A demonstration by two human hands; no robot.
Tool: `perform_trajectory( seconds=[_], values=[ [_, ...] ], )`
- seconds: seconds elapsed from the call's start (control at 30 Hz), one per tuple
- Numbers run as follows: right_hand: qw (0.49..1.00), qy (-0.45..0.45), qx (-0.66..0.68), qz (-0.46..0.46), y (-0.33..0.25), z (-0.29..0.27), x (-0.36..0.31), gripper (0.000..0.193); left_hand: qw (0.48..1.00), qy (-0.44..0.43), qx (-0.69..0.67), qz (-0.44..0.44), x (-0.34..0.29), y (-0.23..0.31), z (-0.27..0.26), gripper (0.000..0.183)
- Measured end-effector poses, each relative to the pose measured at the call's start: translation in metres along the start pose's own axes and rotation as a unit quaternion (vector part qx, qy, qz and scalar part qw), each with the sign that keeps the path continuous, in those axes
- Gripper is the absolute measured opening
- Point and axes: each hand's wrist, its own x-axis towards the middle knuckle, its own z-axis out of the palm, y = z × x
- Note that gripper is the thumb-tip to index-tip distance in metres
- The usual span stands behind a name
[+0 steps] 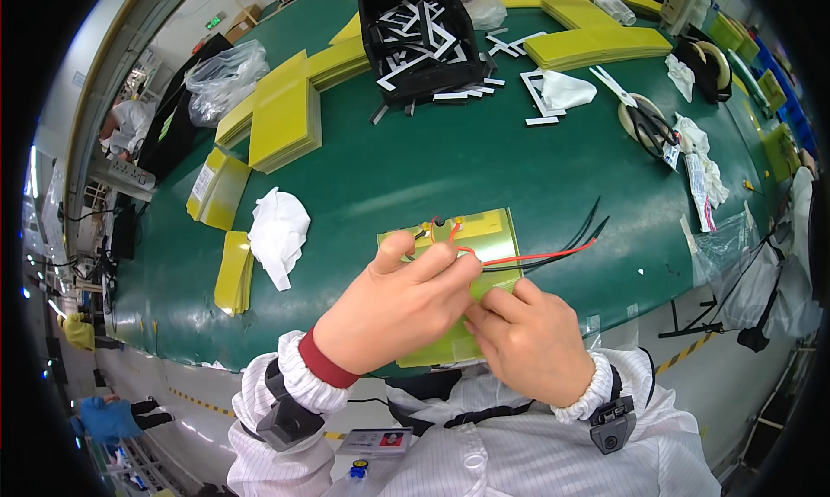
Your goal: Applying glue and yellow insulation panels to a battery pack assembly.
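On the green table in front of me lies a flat yellow-green pack (484, 226) with red and black wires (540, 256) running off to the right. My left hand (393, 302) rests over the pack's left and middle part, its fingers bent and closed near the base of the wires. Against the pack's right side, my right hand (534, 343) has thumb and fingertips pinched together, close to the left fingertips. Whatever is between the right fingertips is too small or hidden to make out.
A black bin (419, 38) of white and black strips stands at the back. Yellow sheet stacks (285, 125) line the left and far sides. White cloth (278, 236) lies left. Scissors (635, 108), tape roll (624, 116) and a tube (699, 192) lie right.
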Motion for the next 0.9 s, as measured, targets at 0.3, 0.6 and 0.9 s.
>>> perform_trajectory(
  seconds=[0.3,0.6,0.9],
  values=[
    [1.0,0.01,0.017,0.023,-0.002,0.0,-0.002,0.029,0.994,0.038,-0.048,-0.091,-0.011,-0.008,-0.009,0.016],
    [0.925,-0.039,0.25,0.285,0.033,-0.016,-0.029,0.04,0.8,0.027,-0.403,-0.442,-0.086,0.027,0.023,0.031],
    [0.851,-0.228,0.371,0.295,0.045,-0.012,-0.009,0.053,0.608,-0.054,-0.659,-0.439,-0.078,0.047,0.051,0.051]
  ],
)
